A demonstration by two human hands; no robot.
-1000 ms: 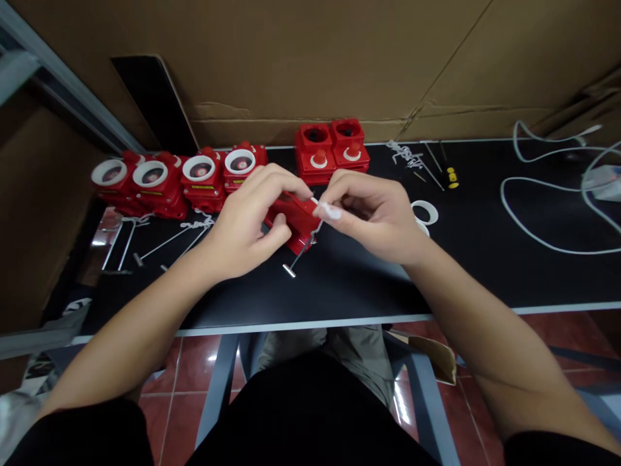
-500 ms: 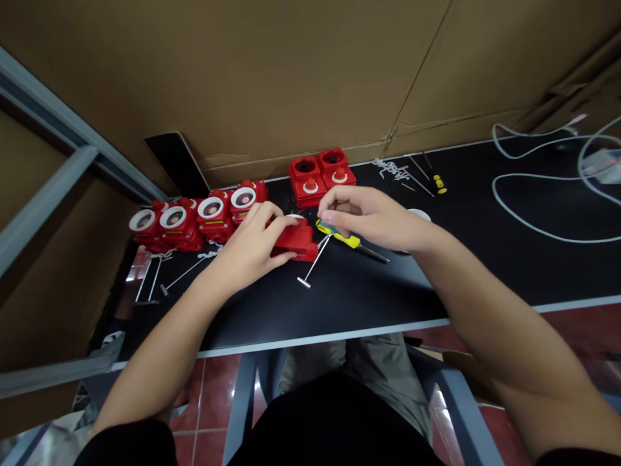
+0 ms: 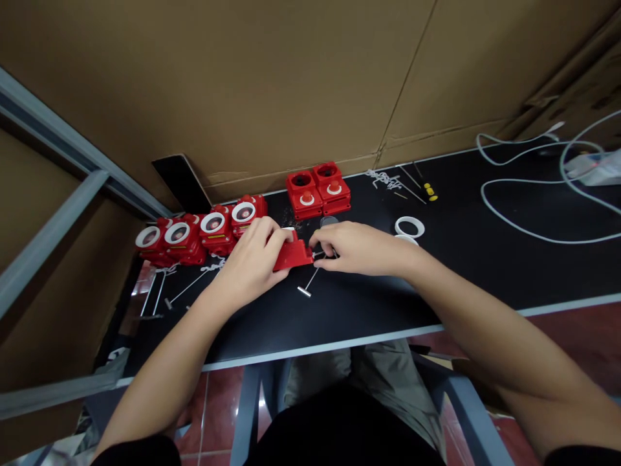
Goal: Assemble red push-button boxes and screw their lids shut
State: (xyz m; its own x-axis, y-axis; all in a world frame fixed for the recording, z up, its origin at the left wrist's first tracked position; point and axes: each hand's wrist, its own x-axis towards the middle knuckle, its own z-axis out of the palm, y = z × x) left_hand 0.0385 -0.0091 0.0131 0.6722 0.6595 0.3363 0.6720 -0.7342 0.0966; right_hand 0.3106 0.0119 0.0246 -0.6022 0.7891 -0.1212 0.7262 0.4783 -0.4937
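Although the left hand [image 3: 252,262] covers much of it, I locate the red housing [image 3: 294,257] near the middle of the desk [image 3: 286,323], on the near side of the far pair of red units [image 3: 336,202]. Whether its underside touches the desk, I cannot tell. The left hand is arched, partly closed, over the housing, fingers on top and thumb along the near side, gripping it. The right hand [image 3: 356,247] is loosely curled at the housing's right end, thumb and fingertips close together; I cannot tell whether they pinch anything. A metal T-bar [image 3: 304,291] extends from below these fingertips toward the near left.

At left stand four white-ringed red units [image 3: 216,241] in a row; at right, two loose rings [image 3: 410,235] lie beside the right forearm [image 3: 466,317], with white cords [image 3: 383,178] farther off.

I judge the main hazard to be rotation: a sideways push from the right hand could twist the housing out of the left hand's one-sided hold. A finger hooking the T-bar could make it snag, and a careless forearm sweep could scatter the loose rings.
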